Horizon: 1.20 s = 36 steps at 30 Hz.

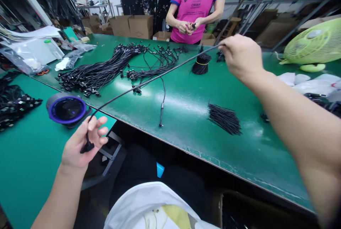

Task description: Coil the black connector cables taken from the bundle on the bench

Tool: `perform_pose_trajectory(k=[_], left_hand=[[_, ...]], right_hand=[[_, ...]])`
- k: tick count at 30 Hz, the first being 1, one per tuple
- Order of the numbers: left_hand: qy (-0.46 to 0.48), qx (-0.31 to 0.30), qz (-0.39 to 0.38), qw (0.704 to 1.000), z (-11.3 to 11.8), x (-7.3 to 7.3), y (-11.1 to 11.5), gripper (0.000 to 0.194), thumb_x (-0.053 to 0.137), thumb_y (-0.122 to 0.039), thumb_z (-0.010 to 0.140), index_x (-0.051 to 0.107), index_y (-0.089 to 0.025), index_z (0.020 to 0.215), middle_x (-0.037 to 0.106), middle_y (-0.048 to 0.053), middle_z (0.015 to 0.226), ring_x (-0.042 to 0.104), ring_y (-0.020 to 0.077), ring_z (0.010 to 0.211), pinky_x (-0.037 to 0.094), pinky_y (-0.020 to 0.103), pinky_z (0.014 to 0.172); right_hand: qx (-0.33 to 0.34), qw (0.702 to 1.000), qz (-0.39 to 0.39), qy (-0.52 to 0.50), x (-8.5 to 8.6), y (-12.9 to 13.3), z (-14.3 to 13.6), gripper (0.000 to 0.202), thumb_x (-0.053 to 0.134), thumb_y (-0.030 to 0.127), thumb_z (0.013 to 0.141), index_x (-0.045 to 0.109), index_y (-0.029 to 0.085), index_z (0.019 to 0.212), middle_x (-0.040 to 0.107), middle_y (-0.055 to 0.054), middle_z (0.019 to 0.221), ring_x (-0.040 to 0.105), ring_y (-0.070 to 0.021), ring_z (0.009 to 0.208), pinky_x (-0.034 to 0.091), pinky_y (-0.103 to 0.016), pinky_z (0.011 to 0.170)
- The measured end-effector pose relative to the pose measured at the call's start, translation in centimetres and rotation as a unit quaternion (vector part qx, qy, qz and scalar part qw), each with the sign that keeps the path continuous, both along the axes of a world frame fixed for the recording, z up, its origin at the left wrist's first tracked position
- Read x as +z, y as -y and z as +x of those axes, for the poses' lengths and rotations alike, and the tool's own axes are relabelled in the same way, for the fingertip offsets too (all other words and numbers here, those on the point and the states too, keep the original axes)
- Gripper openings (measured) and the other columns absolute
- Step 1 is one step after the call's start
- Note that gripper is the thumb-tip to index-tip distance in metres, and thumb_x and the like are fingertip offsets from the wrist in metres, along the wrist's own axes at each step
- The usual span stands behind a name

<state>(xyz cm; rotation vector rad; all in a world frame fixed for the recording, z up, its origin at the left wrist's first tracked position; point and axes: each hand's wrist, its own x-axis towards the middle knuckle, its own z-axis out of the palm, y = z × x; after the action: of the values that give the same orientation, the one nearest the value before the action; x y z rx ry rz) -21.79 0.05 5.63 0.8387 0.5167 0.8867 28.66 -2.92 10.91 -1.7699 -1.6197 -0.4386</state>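
A black cable (154, 78) runs stretched between my two hands above the green table. My left hand (86, 138) holds its lower end, thumb and forefinger pinched on the cord; a black connector (87, 147) lies against the palm. At the upper right, my right hand (241, 56) is closed on the other end, which the fingers hide. Below the cord, a single cable (162, 106) with a small grey sleeve lies on the table. Behind it spreads a pile of black cables (106, 66). A loose bunch of black cable ties (224, 119) rests below my right hand.
Across the table (183, 129) stands a person in a pink shirt (199, 1), hands together on a small dark item. A banded bundle of ties (201, 64) stands nearby. A purple-rimmed round container (67, 110) sits left; a green fan (314, 42) is at right.
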Motion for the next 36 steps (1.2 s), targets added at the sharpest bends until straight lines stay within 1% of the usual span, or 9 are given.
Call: perform_pose_trajectory(k=[3,6,8,10,13,17,24,32,36], left_hand=[[-0.038,0.101,0.038,0.993,1.4,-0.4,-0.7,0.018,0.07,-0.024,0.081,0.055,-0.018,0.074,0.065,0.0,0.083,0.063,0.008,0.068,0.051,0.013,0.057],[-0.192,0.117,0.204,0.953,5.3,-2.0,0.2,0.007,0.064,-0.026,0.085,0.063,-0.019,0.085,0.07,0.006,0.1,0.067,0.0175,0.096,0.054,0.025,0.083],[-0.268,0.024,0.3,0.915,8.3,-3.5,1.8,0.014,0.061,-0.027,0.088,0.067,-0.02,0.098,0.069,0.008,0.109,0.063,0.0197,0.107,0.048,0.027,0.093],[-0.287,-0.124,0.328,0.891,10.6,-4.8,3.7,0.021,0.054,-0.031,0.093,0.067,-0.02,0.106,0.071,0.006,0.094,0.067,0.017,0.088,0.049,0.026,0.083],[-0.246,-0.285,0.23,0.897,11.6,-6.1,5.3,0.034,0.043,-0.041,0.098,0.065,-0.018,0.11,0.057,-0.002,0.059,0.049,0.0099,0.047,0.045,0.024,0.059],[-0.145,-0.32,0.068,0.934,10.4,-6.0,4.3,0.032,0.055,-0.04,0.094,0.069,-0.012,0.101,0.037,-0.008,0.046,0.035,0.0058,0.043,0.043,0.021,0.058],[0.042,-0.103,-0.129,0.985,9.0,-3.5,0.6,0.018,0.059,-0.018,0.09,0.068,-0.007,0.103,0.031,-0.01,0.054,0.024,-0.0011,0.038,0.033,0.008,0.045],[-0.135,-0.115,0.066,0.982,13.4,-5.9,1.8,0.031,0.063,-0.027,0.082,0.065,-0.014,0.109,0.068,0.007,0.091,0.064,0.0158,0.079,0.049,0.023,0.064],[-0.205,-0.225,0.218,0.927,14.5,-6.4,4.7,0.025,0.055,-0.037,0.091,0.068,-0.017,0.098,0.07,0.008,0.094,0.063,0.0199,0.09,0.047,0.029,0.082]], right_hand=[[0.012,0.983,-0.133,0.122,-3.6,4.2,-2.5,0.025,0.039,0.029,0.094,0.064,0.025,0.096,0.066,-0.009,0.089,0.057,-0.0269,0.085,0.041,-0.04,0.07],[0.145,0.951,-0.205,0.179,-7.1,9.3,-10.1,0.024,0.041,0.02,0.093,0.063,0.021,0.101,0.069,-0.007,0.088,0.061,-0.0199,0.069,0.033,-0.03,0.054],[0.218,0.928,-0.241,0.181,-7.9,11.9,-15.4,0.023,0.039,0.02,0.097,0.062,0.02,0.095,0.065,-0.003,0.075,0.058,-0.0145,0.061,0.031,-0.028,0.052],[0.217,0.932,-0.225,0.184,-7.4,13.0,-18.7,0.031,0.035,0.026,0.101,0.062,0.019,0.087,0.062,-0.002,0.07,0.055,-0.012,0.057,0.028,-0.027,0.05],[0.13,0.954,-0.21,0.167,-6.4,12.5,-18.0,0.041,0.033,0.038,0.102,0.063,0.019,0.082,0.063,-0.004,0.072,0.056,-0.0124,0.06,0.025,-0.027,0.049],[0.056,0.965,-0.241,0.089,-7.5,12.7,-11.9,0.04,0.042,0.053,0.097,0.066,0.021,0.092,0.068,-0.005,0.084,0.061,-0.0171,0.07,0.031,-0.027,0.052],[0.076,0.978,-0.196,0.018,-10.9,16.0,-9.3,0.03,0.04,0.042,0.097,0.066,0.028,0.106,0.068,-0.006,0.083,0.063,-0.0231,0.068,0.042,-0.034,0.058],[0.334,0.921,-0.201,-0.005,-8.3,16.6,-17.0,0.028,0.04,0.027,0.1,0.065,0.022,0.088,0.057,0.0,0.061,0.05,-0.0125,0.052,0.035,-0.027,0.05],[0.309,0.915,-0.21,-0.156,-7.5,13.6,-17.4,0.029,0.043,0.03,0.099,0.064,0.022,0.08,0.063,0.0,0.07,0.055,-0.0111,0.059,0.038,-0.024,0.057]])
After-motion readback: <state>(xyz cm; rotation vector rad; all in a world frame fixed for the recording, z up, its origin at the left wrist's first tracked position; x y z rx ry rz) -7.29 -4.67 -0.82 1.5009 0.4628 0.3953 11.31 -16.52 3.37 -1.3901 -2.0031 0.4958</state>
